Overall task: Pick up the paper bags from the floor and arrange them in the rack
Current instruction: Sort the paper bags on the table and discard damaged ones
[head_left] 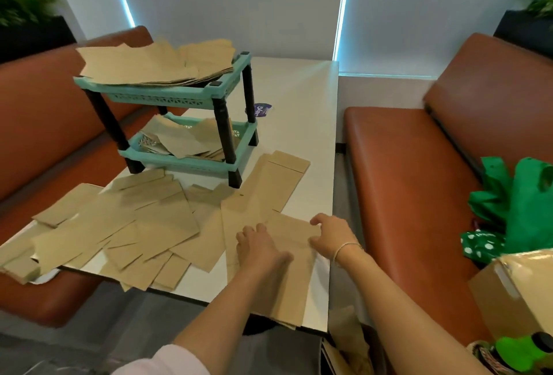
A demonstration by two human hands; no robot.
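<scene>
Desk (311, 123): many paper bags (143, 225) lie loose across it, not yet racked.
Rack (179, 96): both tiers already hold untidy bags; I judge the job partly done.
Floor: one bag (350, 335) seems left below the desk edge.
Left hand (260, 247): flat, pressing the nearest bag (287, 279).
Right hand (332, 235): grip curled on that bag's far edge.

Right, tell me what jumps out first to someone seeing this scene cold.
The teal two-tier rack stands at the table's far left, flat brown paper bags heaped on both shelves. More paper bags sprawl across the near left of the table, some hanging over its edge. Closest in, the left hand and right hand rest on one bag at the near edge.
</scene>
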